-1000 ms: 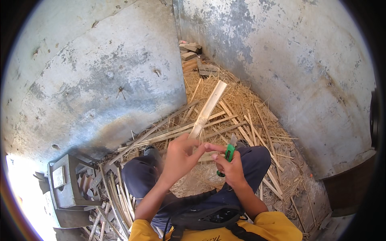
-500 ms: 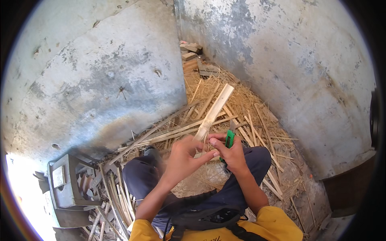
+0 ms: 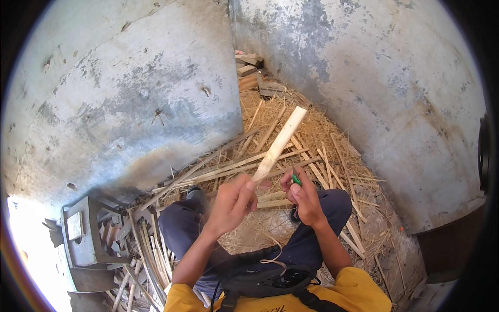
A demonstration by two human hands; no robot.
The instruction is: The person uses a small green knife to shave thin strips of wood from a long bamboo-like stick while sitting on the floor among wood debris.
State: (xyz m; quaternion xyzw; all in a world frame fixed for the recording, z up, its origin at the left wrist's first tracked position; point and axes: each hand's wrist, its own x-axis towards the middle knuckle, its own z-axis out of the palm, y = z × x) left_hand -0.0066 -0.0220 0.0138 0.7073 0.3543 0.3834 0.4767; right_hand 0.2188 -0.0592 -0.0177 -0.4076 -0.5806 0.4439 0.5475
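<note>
My left hand (image 3: 232,204) is closed around the near end of a flat, pale bamboo strip (image 3: 285,138). The strip tilts up and away to the right, narrowing toward my fist. To its right, my right hand (image 3: 304,200) grips a green utility knife (image 3: 296,179), mostly covered by the fingers, with its blade pointing up and away. A small gap separates the knife from the strip. One thin curled shaving (image 3: 277,253) hangs over my lap, by the black waist bag (image 3: 265,281).
Long wooden strips (image 3: 228,170) lie crossed over a heap of straw-like shavings (image 3: 317,130) in front of me. Wood blocks (image 3: 248,65) are stacked in the far corner. A grey box-like frame (image 3: 86,234) stands at left. Bare walls (image 3: 374,78) close in both sides.
My left fingers, spread before, have closed round the strip's end. My right hand has moved slightly right, away from it, and the knife has turned. A curled shaving now shows over my lap.
</note>
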